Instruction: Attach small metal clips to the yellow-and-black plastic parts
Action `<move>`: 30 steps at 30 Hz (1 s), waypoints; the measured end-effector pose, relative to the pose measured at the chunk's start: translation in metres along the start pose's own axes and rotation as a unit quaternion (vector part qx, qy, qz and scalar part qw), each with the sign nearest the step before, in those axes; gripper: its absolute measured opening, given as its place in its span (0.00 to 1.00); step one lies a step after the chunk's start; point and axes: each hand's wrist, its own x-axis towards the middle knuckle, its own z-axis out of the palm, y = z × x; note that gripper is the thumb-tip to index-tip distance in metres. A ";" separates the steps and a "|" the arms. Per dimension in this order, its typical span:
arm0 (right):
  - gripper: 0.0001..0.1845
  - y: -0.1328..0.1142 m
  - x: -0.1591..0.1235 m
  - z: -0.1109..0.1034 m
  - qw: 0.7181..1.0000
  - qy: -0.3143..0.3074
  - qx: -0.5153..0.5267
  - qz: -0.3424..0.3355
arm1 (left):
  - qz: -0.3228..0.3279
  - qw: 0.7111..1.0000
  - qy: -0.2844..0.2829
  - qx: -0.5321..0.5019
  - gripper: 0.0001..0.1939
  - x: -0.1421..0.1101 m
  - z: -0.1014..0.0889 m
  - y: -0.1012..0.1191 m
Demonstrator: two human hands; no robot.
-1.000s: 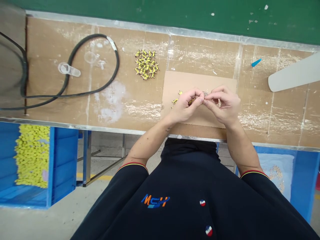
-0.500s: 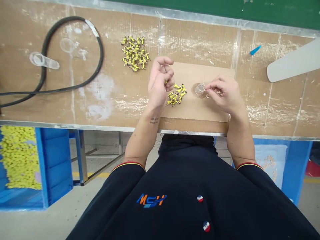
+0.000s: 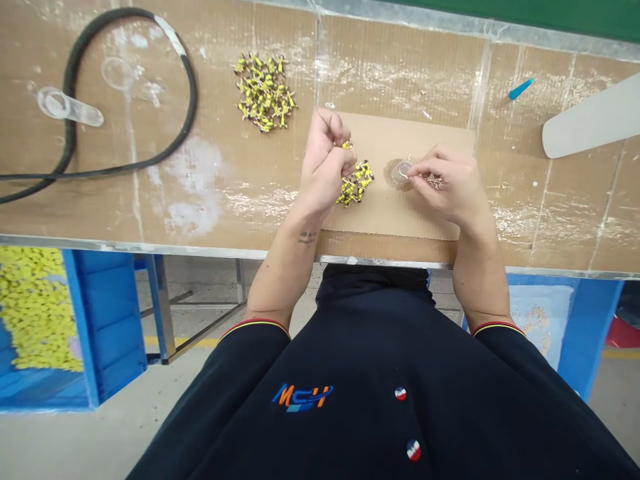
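Observation:
My left hand [image 3: 327,163] is closed, its fingers curled around a small yellow-and-black piece [image 3: 347,145] that shows at the fingertips. Just right of it, a small pile of similar yellow-and-black pieces [image 3: 357,181] lies on a flat cardboard sheet [image 3: 385,223]. My right hand [image 3: 450,183] is pinched at the rim of a small clear cup [image 3: 400,173]. Between its thumb and finger is a tiny pale piece [image 3: 404,175], too small to make out fully. Several small pale pieces [image 3: 435,181] lie on the sheet, partly hidden by that hand.
A larger heap of yellow-and-black pieces [image 3: 265,93] lies at back left. Further left are a looped black hose [image 3: 193,100] and a clear plastic tube [image 3: 83,113]. A blue pointed cap [image 3: 521,89] and a white cylinder [image 3: 590,117] are at right. A blue bin [image 3: 110,327] stands below.
My left hand has turned and closed more tightly, and the yellow piece now shows at its fingertips. My right hand stays pinched by the cup. The view has shifted slightly.

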 end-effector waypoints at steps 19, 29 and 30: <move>0.07 -0.004 -0.001 0.000 0.999 0.034 0.014 -0.012 | 0.047 0.996 0.040 0.058 0.18 -0.006 0.007 0.015; 0.21 -0.027 0.000 0.010 0.976 0.177 0.127 0.019 | -0.003 0.995 -0.082 -0.054 0.15 -0.021 0.035 0.023; 0.21 -0.028 0.000 0.013 0.976 0.173 0.129 0.020 | -0.017 0.993 -0.097 -0.071 0.14 -0.022 0.037 0.026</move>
